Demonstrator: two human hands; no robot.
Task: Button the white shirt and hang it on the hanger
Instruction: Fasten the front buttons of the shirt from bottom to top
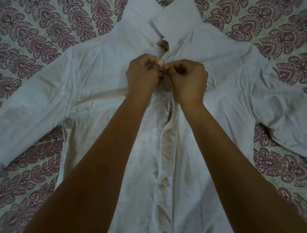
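Observation:
The white shirt (93, 79) lies face up on a patterned bedspread, collar at the top, sleeves spread to both sides. My left hand (143, 72) and my right hand (187, 79) meet on the front placket just below the collar, each pinching one edge of the cloth. Two fastened buttons (166, 133) show lower down the placket. The stretch of placket just below my hands gapes apart. A bit of metal hanger hook (160, 1) peeks out above the collar; the rest of the hanger is hidden.
The bedspread (38, 35) with a purple and green paisley pattern lies under the shirt on all sides. My two forearms stretch over the shirt's lower front.

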